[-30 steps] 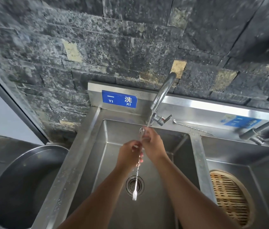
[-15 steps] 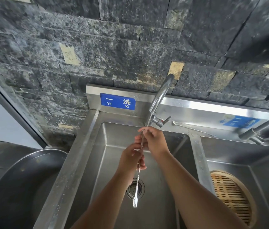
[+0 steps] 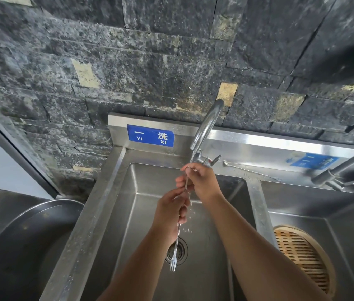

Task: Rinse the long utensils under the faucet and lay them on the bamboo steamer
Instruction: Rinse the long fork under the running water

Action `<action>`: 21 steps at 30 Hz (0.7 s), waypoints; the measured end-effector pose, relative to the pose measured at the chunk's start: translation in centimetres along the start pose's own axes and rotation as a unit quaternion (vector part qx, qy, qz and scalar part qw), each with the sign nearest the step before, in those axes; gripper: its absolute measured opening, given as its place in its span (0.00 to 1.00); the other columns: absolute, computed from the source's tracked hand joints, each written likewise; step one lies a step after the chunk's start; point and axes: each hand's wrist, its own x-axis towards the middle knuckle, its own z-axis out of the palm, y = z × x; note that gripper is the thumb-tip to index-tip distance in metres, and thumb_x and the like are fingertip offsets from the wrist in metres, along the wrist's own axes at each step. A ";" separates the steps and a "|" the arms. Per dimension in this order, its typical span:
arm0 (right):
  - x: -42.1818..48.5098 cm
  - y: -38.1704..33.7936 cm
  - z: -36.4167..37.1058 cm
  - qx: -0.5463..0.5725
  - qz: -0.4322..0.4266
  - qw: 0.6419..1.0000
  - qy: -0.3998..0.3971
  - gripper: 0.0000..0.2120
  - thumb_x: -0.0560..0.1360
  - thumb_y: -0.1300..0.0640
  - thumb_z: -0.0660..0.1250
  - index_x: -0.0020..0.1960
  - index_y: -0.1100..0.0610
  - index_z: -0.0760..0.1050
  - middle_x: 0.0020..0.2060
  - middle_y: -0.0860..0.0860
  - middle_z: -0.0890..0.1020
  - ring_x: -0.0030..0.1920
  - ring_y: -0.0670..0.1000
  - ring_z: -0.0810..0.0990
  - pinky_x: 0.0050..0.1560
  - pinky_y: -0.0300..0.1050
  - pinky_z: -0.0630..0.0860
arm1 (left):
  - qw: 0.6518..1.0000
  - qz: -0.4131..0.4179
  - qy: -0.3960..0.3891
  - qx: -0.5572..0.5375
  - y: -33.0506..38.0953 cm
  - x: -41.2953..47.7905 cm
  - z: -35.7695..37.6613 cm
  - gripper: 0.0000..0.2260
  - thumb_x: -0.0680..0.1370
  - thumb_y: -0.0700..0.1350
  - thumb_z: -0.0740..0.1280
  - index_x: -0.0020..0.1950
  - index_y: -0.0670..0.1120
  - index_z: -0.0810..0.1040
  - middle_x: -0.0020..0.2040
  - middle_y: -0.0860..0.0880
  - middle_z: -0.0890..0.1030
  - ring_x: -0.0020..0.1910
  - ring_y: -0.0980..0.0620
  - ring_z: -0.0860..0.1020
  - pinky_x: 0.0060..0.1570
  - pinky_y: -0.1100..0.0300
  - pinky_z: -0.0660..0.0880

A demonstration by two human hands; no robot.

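Observation:
I hold a long thin metal fork (image 3: 175, 253) upright under the faucet (image 3: 206, 127), tines down over the drain. My right hand (image 3: 202, 181) pinches its top end just below the spout. My left hand (image 3: 171, 211) is wrapped around its middle. Water drips past my hands into the left sink basin (image 3: 141, 181). A second long twisted utensil (image 3: 250, 171) lies on the sink's back ledge to the right of the faucet. The round bamboo steamer (image 3: 302, 253) sits in the right basin, partly hidden by my right forearm.
A steel divider (image 3: 258, 205) separates the two basins. Another faucet (image 3: 345, 168) reaches in from the right. A large metal bowl (image 3: 19, 246) stands to the left of the sink. A dark stone wall rises behind.
My left hand has slid down along the fork's shaft, away from my right hand. The fork stays upright under the faucet.

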 end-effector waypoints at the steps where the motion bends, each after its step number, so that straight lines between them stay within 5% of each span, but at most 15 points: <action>1: 0.2 -0.2 0.1 -0.005 -0.002 1.000 0.002 0.12 0.83 0.63 0.55 0.48 0.59 0.77 0.34 0.57 0.86 0.34 0.55 0.86 0.35 0.48 0.80 | 1.000 0.004 -0.003 0.003 0.2 0.1 0.1 0.06 0.79 0.40 0.65 0.49 0.41 0.81 0.31 0.49 0.73 0.25 0.55 0.63 0.24 0.63 0.55; 9: 0.5 0.0 0.1 0.004 -0.017 1.000 -0.002 0.10 0.82 0.64 0.60 0.48 0.57 0.79 0.40 0.53 0.88 0.43 0.55 0.87 0.47 0.56 0.82 | 0.997 0.043 0.007 0.057 1.7 1.9 1.1 0.11 0.81 0.47 0.64 0.39 0.47 0.78 0.29 0.49 0.71 0.23 0.54 0.64 0.22 0.63 0.59; 15: 0.3 -0.6 -0.2 0.029 -0.006 0.999 0.011 0.13 0.83 0.61 0.60 0.48 0.64 0.82 0.35 0.62 0.84 0.27 0.60 0.79 0.22 0.45 0.75 | 0.992 0.104 0.016 0.075 2.7 3.6 2.8 0.12 0.82 0.45 0.61 0.44 0.44 0.81 0.30 0.47 0.77 0.24 0.52 0.69 0.22 0.62 0.64; 21: 1.2 -3.0 -1.2 -0.035 -0.031 0.998 0.040 0.13 0.81 0.63 0.60 0.48 0.66 0.82 0.28 0.55 0.82 0.20 0.50 0.74 0.21 0.39 0.72 | 0.993 0.100 -0.016 0.065 3.5 4.2 4.1 0.16 0.83 0.48 0.60 0.36 0.50 0.74 0.26 0.52 0.68 0.21 0.57 0.63 0.21 0.65 0.60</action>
